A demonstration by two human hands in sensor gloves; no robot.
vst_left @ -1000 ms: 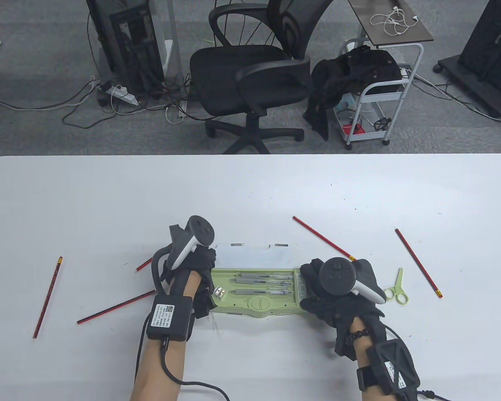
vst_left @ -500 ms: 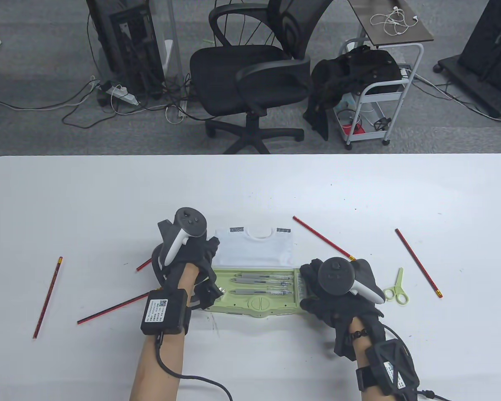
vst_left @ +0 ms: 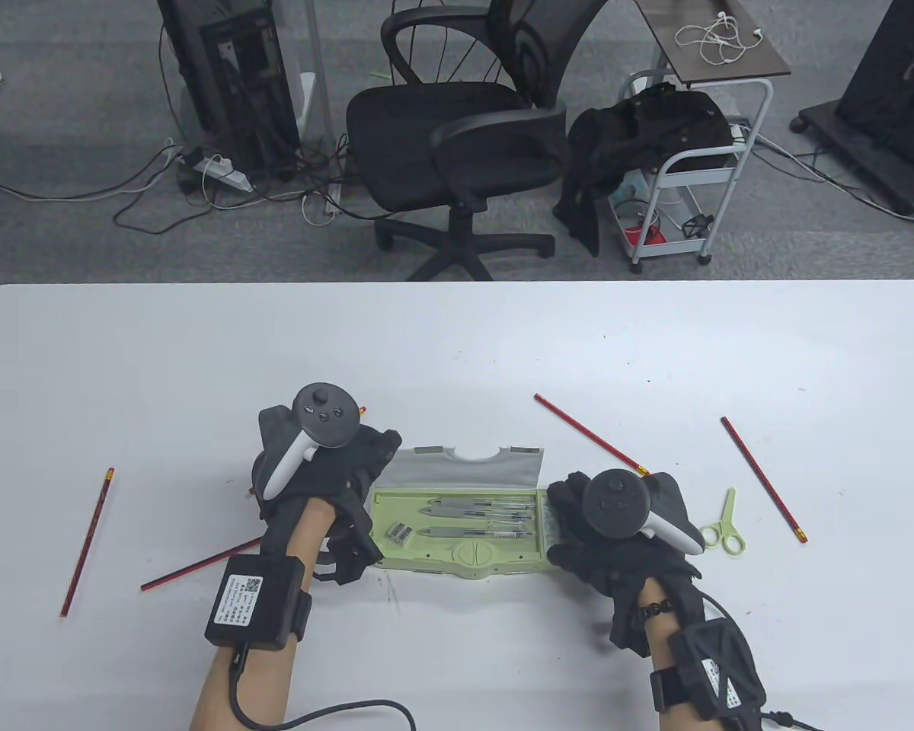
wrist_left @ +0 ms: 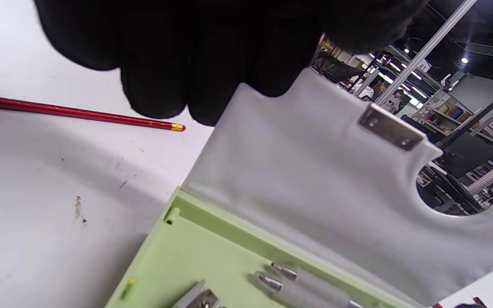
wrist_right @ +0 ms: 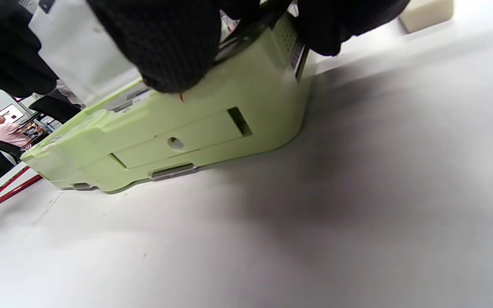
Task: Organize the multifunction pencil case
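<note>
A light green pencil case (vst_left: 457, 552) lies open near the table's front middle. Its grey-white lid (vst_left: 457, 468) stands partly raised behind it. Two pens (vst_left: 476, 518) and a metal sharpener (vst_left: 397, 533) lie inside. My left hand (vst_left: 327, 487) holds the lid's left corner; in the left wrist view my fingers (wrist_left: 186, 64) sit on the corner of the lid (wrist_left: 336, 179). My right hand (vst_left: 609, 525) grips the case's right end, and its fingers (wrist_right: 173, 47) press on the case (wrist_right: 178, 132) from above.
Red pencils lie loose: one far left (vst_left: 87, 541), one under my left forearm (vst_left: 198, 563), one behind the case (vst_left: 590, 434), one far right (vst_left: 762, 480). Green scissors (vst_left: 723, 525) lie right of my right hand. An office chair (vst_left: 457, 129) stands beyond the table.
My left hand moved left, off the case's inside, to the lid's left corner. The lid swung back wide half a second ago and now stands raised and shaded. My right hand stayed put.
</note>
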